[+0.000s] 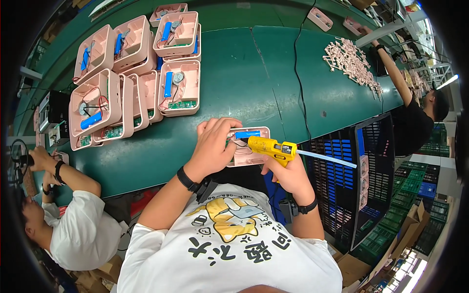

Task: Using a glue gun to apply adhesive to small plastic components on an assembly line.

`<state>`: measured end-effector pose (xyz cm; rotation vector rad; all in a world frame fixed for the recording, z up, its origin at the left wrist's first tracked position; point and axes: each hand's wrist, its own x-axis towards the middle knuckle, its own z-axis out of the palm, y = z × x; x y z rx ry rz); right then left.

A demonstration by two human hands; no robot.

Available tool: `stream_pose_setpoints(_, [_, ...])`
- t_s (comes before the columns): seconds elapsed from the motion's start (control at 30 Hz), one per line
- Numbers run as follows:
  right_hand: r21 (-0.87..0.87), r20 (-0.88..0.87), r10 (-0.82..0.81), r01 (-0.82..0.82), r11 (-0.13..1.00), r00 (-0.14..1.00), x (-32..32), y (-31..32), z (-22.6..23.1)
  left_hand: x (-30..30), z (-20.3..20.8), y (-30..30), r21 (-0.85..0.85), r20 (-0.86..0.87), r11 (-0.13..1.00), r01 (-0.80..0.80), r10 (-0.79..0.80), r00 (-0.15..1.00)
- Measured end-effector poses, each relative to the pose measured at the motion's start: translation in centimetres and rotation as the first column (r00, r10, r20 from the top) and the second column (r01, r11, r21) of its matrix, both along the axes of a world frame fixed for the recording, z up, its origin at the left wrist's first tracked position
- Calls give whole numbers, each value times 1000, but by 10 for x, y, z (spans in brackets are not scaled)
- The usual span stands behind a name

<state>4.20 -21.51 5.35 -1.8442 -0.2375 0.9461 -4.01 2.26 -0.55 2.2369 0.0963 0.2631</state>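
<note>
- Left hand (215, 144): grasps the left end of the open pink housing (249, 159); the thumb reaches over the opening, and part of the grip is hidden.
- Right hand (289, 176): closed around the handle of the yellow glue gun (266, 146).
- Pink housing: located at the near edge of the green table (234, 73), in front of the person's chest. A blue cylindrical cell (247, 134) lies along its far side.
- Glue gun: nozzle directed left, above the housing and close to the cell; contact cannot be determined. A translucent glue stick (327, 158) projects from the rear, toward the right.
- Stacked pink housings (127, 105): positioned on the table, far left of the hands; the upper units contain blue cells and wires.
- Black cable (299, 73): runs across the table, right of the housing.
- Small pink parts (348, 61): heaped at far right.
</note>
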Motion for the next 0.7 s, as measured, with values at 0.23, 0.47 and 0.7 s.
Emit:
stream_pose_setpoints(0.23, [-17,85,32,-30,999,996,-2,6,-2,0,-1,0,10,16,1000,1,-1,1000])
stream_pose_setpoints(0.47, [32,199,-38,32,999,979,-2,5,4,1,-1,-1,19,6,1000,-9,8,1000])
stream_pose_setpoints(0.7, [100,560,58,-137,986,827,3,7,-24,2,1,-3,17,21,999,-38,38,999])
